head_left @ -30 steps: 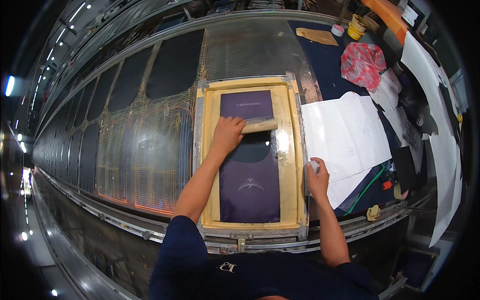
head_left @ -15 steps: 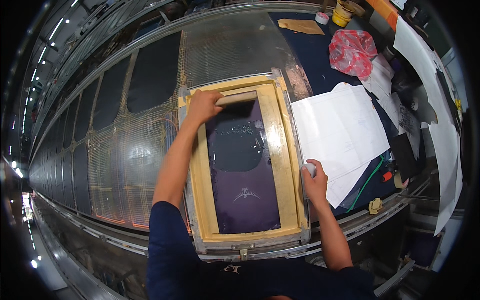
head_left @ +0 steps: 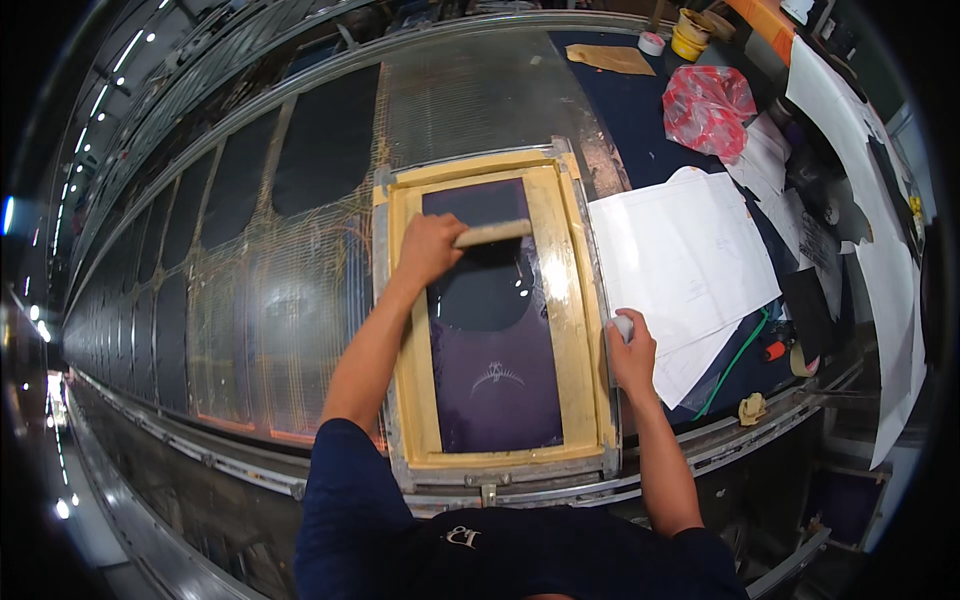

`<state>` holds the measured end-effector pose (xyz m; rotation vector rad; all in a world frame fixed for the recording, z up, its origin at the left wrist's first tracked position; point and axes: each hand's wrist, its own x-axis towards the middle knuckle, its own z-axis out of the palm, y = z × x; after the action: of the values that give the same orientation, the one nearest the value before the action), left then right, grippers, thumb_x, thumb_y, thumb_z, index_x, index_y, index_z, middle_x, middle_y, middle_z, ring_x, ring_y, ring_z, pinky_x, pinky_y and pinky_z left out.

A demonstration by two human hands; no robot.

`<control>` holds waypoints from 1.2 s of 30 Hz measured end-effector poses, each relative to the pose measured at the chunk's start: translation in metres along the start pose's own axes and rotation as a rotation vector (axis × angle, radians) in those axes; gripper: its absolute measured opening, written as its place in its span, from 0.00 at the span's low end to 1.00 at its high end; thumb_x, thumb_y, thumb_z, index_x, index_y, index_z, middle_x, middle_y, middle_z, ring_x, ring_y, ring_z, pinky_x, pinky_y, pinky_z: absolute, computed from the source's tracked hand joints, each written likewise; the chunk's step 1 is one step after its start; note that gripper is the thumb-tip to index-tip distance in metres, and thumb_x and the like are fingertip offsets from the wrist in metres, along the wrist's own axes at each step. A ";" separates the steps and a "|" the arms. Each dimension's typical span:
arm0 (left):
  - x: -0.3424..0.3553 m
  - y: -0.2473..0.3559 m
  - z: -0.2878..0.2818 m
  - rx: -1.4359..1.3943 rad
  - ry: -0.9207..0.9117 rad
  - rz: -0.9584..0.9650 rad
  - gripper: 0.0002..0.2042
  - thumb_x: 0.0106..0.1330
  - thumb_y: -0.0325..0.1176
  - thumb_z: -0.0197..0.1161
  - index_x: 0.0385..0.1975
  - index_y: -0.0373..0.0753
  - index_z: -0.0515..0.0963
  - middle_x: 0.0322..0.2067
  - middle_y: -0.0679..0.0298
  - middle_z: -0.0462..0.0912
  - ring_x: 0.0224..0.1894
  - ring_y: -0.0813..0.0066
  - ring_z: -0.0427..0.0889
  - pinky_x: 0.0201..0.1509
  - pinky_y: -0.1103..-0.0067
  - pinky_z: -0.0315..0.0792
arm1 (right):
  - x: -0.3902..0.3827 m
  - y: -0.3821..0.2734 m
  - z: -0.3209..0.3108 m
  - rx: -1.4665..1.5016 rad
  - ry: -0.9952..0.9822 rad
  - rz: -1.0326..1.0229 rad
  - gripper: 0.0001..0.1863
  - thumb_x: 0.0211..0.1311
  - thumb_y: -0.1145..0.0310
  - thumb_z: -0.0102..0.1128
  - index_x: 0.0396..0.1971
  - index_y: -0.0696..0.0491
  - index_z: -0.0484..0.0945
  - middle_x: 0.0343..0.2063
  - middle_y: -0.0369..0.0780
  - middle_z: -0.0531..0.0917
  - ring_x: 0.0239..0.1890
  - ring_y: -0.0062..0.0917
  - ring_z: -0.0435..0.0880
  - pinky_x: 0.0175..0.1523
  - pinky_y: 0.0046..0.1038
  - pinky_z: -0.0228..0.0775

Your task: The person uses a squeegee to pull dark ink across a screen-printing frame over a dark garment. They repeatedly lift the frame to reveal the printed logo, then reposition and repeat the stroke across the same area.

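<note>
I see the left hand (head_left: 432, 248) curled tight round one end of the pale bar (head_left: 497, 233), near 12 o'clock inside the yellow-edged frame (head_left: 578, 400). Right hand (head_left: 632, 352) half-curled on a whitish knob (head_left: 622, 326), frame's 4 o'clock side. Risks, I'd guess: one-ended grip tilts bar, streaks glossy dark patch (head_left: 482, 303); uneven push shifts frame.

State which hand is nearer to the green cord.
Right: the right hand is at the right edge of the frame, left of the green cord; the left hand is farther left, gripping the pale bar.
</note>
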<state>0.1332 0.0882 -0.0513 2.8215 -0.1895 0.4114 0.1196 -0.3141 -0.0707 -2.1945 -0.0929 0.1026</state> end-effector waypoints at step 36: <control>-0.079 0.045 -0.048 -0.189 -0.127 -0.147 0.13 0.50 0.41 0.79 0.30 0.46 0.84 0.27 0.66 0.84 0.33 0.61 0.83 0.42 0.65 0.70 | 0.119 -0.137 0.013 -0.069 -0.668 -0.574 0.31 0.59 0.45 0.71 0.54 0.53 0.82 0.47 0.50 0.85 0.53 0.45 0.83 0.59 0.41 0.74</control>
<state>0.0382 0.0665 -0.0189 2.6538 -0.0438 0.1725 0.2322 -0.2106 0.0283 -2.0303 -1.0958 0.5042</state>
